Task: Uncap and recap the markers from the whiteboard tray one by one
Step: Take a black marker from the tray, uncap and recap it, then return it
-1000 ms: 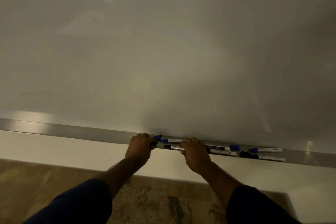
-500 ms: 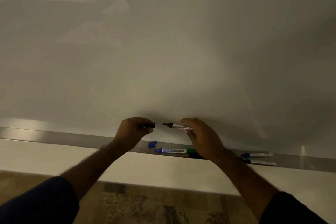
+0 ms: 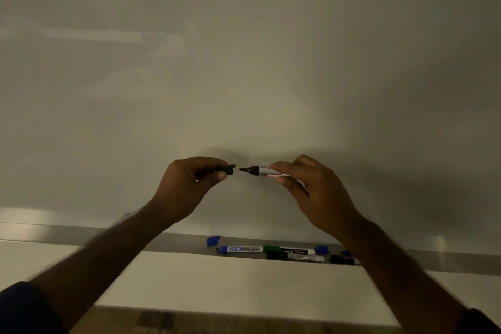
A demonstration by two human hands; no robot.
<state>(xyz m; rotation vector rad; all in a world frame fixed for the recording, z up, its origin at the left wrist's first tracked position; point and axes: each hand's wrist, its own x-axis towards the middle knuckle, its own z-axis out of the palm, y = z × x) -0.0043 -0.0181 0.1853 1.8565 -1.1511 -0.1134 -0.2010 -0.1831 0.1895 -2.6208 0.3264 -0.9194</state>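
Down at six o'clock the whiteboard tray (image 3: 173,242) carries a loose blue cap (image 3: 213,240) and several capped markers (image 3: 290,252), nothing blocking the raised hands. The left hand (image 3: 187,187) pinches a black cap (image 3: 227,170). At its three o'clock, just apart, the right hand (image 3: 314,192) has its grip closed on the uncapped black marker (image 3: 259,171), tip toward the cap.

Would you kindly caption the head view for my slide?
Left hand holds a black cap facing the uncapped black marker in the right hand, above the whiteboard tray.
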